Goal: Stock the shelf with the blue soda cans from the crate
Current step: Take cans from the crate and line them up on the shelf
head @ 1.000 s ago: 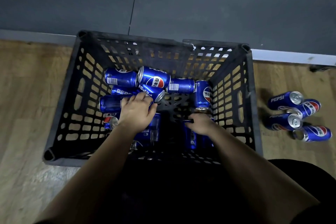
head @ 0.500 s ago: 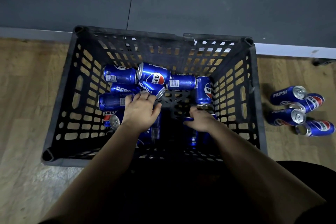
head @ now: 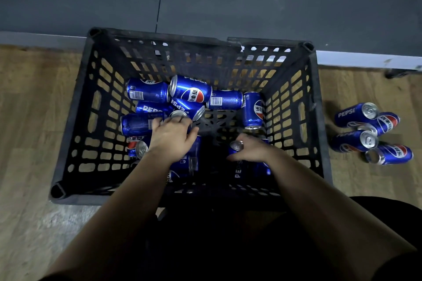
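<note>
Two hands reach down into the crate [head: 75, 121]. The left hand [head: 171, 139] curls its fingers over a middle can [head: 179, 114]; the right hand [head: 253, 149] grips a near can [head: 237, 145]. About ten blue cans [head: 190, 90] lie inside, and four outside cans [head: 356, 114] lie beside it.

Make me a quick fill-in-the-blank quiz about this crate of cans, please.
1. The plastic crate is coloured ____.
2. On the floor right of it lie ____ loose cans.
3. The left hand and the right hand, which grips a can, both reach ____ the crate.
4. The cans' white lettering reads ____.
Missing words: black; four; into; PEPSI.
</note>
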Available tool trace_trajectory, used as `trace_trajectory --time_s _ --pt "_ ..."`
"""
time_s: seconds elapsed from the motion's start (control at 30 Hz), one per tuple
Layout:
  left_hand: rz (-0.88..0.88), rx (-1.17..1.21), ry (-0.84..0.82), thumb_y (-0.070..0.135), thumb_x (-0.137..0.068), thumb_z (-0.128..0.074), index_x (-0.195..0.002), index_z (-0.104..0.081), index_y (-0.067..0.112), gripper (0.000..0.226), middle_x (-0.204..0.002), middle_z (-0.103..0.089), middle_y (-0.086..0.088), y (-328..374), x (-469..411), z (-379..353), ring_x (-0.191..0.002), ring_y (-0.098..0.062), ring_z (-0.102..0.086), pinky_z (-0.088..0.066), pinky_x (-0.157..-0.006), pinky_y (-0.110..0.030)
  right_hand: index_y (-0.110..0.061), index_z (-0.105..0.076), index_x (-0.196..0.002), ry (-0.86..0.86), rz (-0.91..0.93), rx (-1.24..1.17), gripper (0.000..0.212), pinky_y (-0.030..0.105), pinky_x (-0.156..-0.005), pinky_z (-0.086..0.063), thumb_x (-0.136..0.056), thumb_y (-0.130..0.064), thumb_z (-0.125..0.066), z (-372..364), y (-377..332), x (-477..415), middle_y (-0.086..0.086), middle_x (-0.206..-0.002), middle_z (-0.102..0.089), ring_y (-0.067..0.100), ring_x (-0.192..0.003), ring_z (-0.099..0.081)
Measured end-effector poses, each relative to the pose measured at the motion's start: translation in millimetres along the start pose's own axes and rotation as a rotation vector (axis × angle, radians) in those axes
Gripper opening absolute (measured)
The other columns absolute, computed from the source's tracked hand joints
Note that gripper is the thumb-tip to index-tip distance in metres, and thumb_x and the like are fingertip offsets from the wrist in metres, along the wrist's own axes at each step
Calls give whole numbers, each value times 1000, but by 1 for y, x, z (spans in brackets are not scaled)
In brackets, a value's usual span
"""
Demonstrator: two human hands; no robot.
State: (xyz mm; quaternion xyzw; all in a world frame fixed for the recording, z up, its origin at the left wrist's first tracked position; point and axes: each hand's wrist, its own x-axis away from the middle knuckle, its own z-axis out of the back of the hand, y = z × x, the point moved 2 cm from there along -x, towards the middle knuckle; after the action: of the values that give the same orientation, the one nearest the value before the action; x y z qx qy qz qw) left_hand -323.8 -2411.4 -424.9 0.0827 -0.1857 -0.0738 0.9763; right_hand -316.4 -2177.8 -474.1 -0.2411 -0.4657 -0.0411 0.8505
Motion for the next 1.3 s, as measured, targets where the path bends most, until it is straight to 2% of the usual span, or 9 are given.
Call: trace_trajectory --time_s 0.13,0.33,0.47,0.6,0.77,1.0,1.1,1.2,1.3 --pt "-3 11 7 47 -99 -32 -119 -57 24 40 -117 -61 1 1 2 1 -109 -22 -54 -21 -103 -43 -22 -35 -135 -45 -23 -44 80 31 -87 -43 -72 -39 -81 -2 3 3 1 -127 -51 18 -109 -51" --pt "1 31 7 47 -99 -31 -121 -56 25 40 -121 -60 3 2 6 5 -112 -21 -53 -22 -104 -42 -25 -47 -127 30 44 -84 73 26 -78 -45 -66 -31 -86 1 1 6 -3 -116 -55 14 -101 -55" --pt "19 39 55 45 -99 -31 -119 -57 25 39 -118 -60 4 2 6 20 -111 -19 -53 -21 -105 -41 -29 -56 -110 92 76 -348 60 23 -74 -49 -60 -26 -89 8 -2 9 -7 -103 -62 10 -94 -60" --pt "39 24 51 43 -100 -32 -119 -57 22 38 -117 -60 0 7 10 53 -110 -22 -54 -20 -105 -42 -25 -59 -113 158 102 -623 54 11 -68 -46 -68 -15 -86 22 -22 31 -11 -99 -63 0 -88 -59" --pt "26 45 34 43 -100 -29 -123 -55 25 39 -121 -58 1 30 38 138 -115 -20 -52 -18 -107 -43 -23 -61 -115 162 135 -802 55 10 -61 -48 -67 -12 -86 59 -65 93 -5 -103 -68 5 -87 -65" --pt "17 21 22 44 -100 -30 -122 -56 25 39 -122 -58 1 68 95 283 -114 -21 -53 -21 -103 -41 -23 -58 -111 166 197 -866 64 33 -88 -54 -55 -19 -89 143 -132 221 1 -104 -70 16 -96 -67" --pt "9 16 39 46 -99 -24 -120 -58 26 44 -119 -59 2 87 120 359 -112 -22 -53 -23 -101 -39 -20 -50 -119 184 201 -861 86 33 -84 -54 -43 -32 -88 192 -162 292 1 -107 -68 15 -97 -66" --pt "-8 19 80 48 -97 -21 -119 -58 28 48 -116 -60 4 103 138 420 -111 -20 -53 -23 -100 -38 -19 -52 -115 209 231 -866 76 30 -79 -52 -48 -24 -88 229 -183 344 1 -104 -68 14 -92 -66" --pt "-31 12 105 45 -100 -27 -123 -57 28 41 -119 -60 5 121 158 491 -113 -19 -53 -24 -100 -36 -21 -53 -112 264 248 -868 80 29 -76 -51 -40 -33 -88 271 -207 407 -1 -101 -69 15 -90 -66"
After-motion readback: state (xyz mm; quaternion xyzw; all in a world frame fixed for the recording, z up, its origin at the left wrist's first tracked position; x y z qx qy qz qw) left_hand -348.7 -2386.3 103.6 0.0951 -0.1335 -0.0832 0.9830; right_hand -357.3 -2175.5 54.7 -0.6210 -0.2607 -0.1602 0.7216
